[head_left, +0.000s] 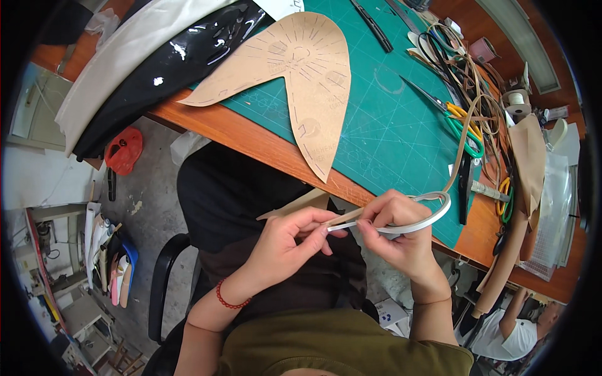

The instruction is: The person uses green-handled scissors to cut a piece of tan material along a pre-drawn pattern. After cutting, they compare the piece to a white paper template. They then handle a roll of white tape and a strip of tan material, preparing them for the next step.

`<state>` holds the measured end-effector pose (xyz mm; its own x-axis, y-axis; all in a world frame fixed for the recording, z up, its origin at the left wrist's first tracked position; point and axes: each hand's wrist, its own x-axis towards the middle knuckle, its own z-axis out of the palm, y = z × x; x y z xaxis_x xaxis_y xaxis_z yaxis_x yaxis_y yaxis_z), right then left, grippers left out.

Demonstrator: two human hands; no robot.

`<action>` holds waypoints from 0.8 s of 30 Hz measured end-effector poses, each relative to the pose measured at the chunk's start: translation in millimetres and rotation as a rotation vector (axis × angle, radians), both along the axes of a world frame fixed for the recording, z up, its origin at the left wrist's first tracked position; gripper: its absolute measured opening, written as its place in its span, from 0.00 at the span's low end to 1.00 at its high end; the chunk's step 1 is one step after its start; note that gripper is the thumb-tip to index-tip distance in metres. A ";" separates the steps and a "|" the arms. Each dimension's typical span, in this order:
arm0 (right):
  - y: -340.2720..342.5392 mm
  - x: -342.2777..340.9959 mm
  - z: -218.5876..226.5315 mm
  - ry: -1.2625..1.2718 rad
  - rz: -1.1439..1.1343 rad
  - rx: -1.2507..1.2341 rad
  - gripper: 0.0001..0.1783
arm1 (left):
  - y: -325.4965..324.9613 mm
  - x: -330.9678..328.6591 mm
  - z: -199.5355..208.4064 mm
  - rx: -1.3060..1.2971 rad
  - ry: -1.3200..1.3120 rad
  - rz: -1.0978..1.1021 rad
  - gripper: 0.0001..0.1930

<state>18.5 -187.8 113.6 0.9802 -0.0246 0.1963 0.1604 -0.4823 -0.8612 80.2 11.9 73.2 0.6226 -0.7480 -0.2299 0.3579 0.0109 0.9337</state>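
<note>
Above my lap, at the table's front edge, my left hand [283,243] pinches one end of a narrow tan strip [346,217] and a thin white tape end [342,227] between thumb and fingers. Close beside it, my right hand [398,241] is closed on the tan strip and a narrow roll of white tape [419,225], which hangs as a ring around its fingers. The strip and tape stretch across the short gap between both hands. Whether the tape is stuck to the strip, I cannot tell. Beyond the right hand, a tan strip runs up toward a pile of cords.
On the green cutting mat [376,125] lie a brown paper pattern [316,81], a black cutter [373,26] and green-and-yellow scissors [461,128]. Tangled strips [486,103] fill the right side. Black glossy material [169,75] drapes over the left edge. Another person [511,332] is at lower right.
</note>
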 end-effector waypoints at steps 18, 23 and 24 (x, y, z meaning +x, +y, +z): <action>-10.0 10.1 -14.4 -0.015 -0.243 0.087 0.13 | -14.7 196.2 29.2 0.738 -1.332 0.304 0.19; -2.7 13.2 -17.1 -0.166 -0.299 0.016 0.13 | -6.3 199.1 29.5 0.885 -1.305 0.254 0.27; -2.4 13.2 -18.3 -0.186 -0.301 0.016 0.13 | -5.8 200.5 31.3 0.899 -1.350 0.226 0.27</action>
<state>31.7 -190.2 95.3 0.8762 -0.3116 0.3678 0.1677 -0.5183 -0.8386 280.7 6.1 104.5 0.7933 -0.5534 0.2539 -0.6081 -0.7409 0.2850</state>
